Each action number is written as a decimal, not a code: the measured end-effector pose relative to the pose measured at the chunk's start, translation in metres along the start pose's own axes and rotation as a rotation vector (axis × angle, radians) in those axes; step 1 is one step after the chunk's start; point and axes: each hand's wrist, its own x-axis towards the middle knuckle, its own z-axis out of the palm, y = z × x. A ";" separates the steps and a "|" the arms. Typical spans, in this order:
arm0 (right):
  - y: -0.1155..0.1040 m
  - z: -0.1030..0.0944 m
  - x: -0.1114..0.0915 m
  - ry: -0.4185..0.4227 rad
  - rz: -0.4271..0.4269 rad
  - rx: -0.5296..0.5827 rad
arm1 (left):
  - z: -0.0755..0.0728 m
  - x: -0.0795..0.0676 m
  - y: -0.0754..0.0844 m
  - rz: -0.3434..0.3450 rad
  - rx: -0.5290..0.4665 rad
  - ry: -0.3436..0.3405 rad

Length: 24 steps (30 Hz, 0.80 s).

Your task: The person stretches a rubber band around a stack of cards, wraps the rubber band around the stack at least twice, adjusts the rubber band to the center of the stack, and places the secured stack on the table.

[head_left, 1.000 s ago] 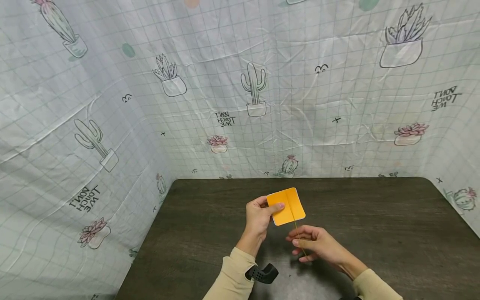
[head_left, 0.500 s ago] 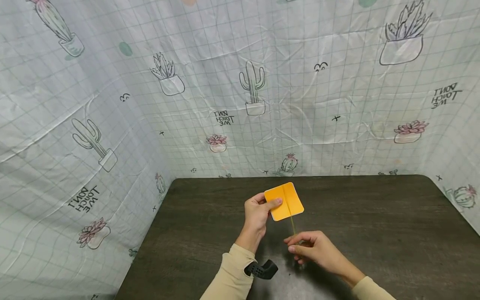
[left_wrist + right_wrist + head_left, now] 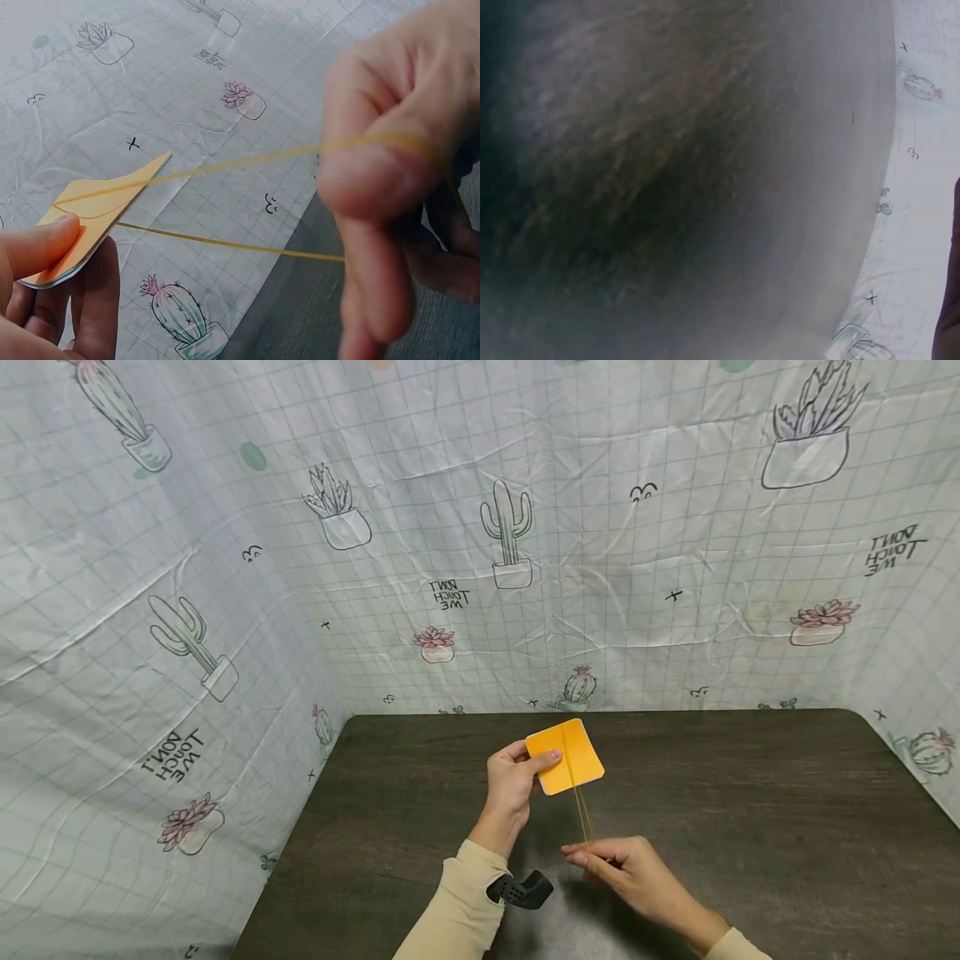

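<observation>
A thin stack of orange square cards (image 3: 583,767) with rounded corners is pinched in my left hand (image 3: 512,787), thumb on the orange face and fingers behind. A yellow rubber band (image 3: 240,244) runs across the cards and stretches out from their near edge. My right hand (image 3: 637,875), nearer to me, holds the band's other end. In the left wrist view the band passes over the right thumb (image 3: 367,180), and two strands span the gap between the hands. The right wrist view is mostly blurred and does not show the cards.
Both hands are above a dark wood-grain table (image 3: 405,793). A white grid-patterned cloth (image 3: 585,552) printed with potted cacti hangs behind the table and along its sides. A black strap-like device (image 3: 521,891) is worn at the left wrist.
My right hand has drawn down toward me with the rubber band, whose strands now stand apart and longer. The cards in my left hand have shifted slightly up and left.
</observation>
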 end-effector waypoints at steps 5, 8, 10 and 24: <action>-0.005 0.007 0.000 0.033 -0.170 -0.124 | 0.000 0.001 -0.003 -0.008 -0.003 -0.003; -0.008 0.011 0.000 0.055 -0.251 -0.225 | 0.000 0.001 -0.003 -0.007 0.002 0.003; -0.009 0.012 0.000 0.072 -0.294 -0.289 | 0.001 0.001 -0.003 -0.003 0.008 0.005; -0.011 0.014 0.003 0.150 -0.497 -0.520 | 0.003 -0.001 0.000 0.006 -0.003 -0.005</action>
